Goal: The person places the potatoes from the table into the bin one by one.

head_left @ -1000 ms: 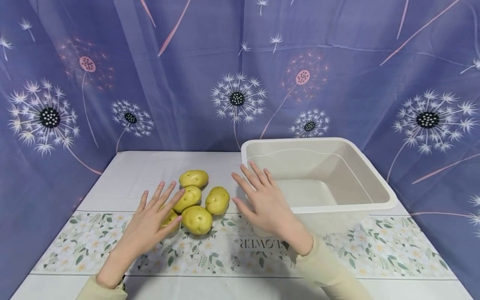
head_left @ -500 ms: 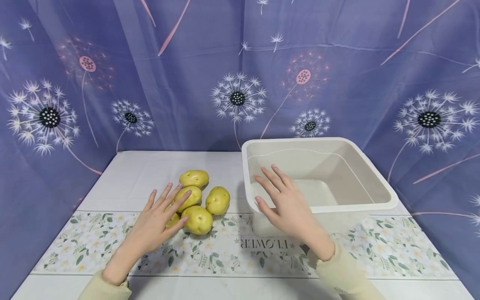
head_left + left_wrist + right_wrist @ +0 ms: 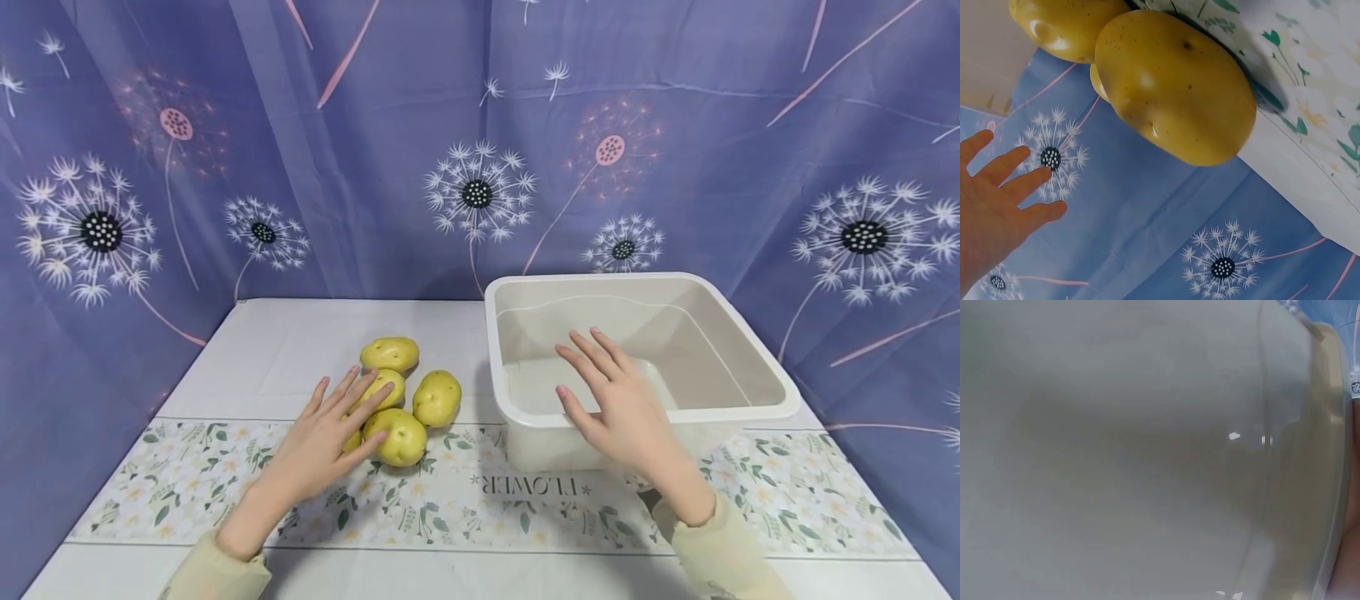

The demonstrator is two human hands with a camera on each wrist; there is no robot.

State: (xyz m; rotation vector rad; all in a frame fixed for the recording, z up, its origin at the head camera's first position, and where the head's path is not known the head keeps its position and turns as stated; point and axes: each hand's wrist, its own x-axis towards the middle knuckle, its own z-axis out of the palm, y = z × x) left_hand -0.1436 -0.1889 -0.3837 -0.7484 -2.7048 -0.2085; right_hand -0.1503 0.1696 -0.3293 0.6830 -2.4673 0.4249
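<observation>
Several yellow potatoes (image 3: pixel 437 399) lie grouped on the table left of the bin. Over the near left of the group hovers my left hand (image 3: pixel 318 442), fingers spread and straight, holding nothing. It partly hides one potato (image 3: pixel 352 441). In the left wrist view that hand (image 3: pixel 997 206) is apart from the large near potato (image 3: pixel 1172 87). My right hand (image 3: pixel 626 417) is above the front rim of the light grey plastic bin (image 3: pixel 525 446), fingers extended over the opening. The right wrist view is filled by the bin's wall (image 3: pixel 1116 456), with a strip of hand (image 3: pixel 1349 550) at the right edge.
The table has a white cloth (image 3: pixel 300 333) with a floral band (image 3: pixel 195 475) across it. A purple curtain (image 3: pixel 375 167) with dandelion prints closes off the back and both sides. The bin's high walls stand on the right half of the table.
My right hand has moved right, from the bin's left front corner to over the middle of its front rim. My left hand has drifted slightly right. The potatoes and bin stay put.
</observation>
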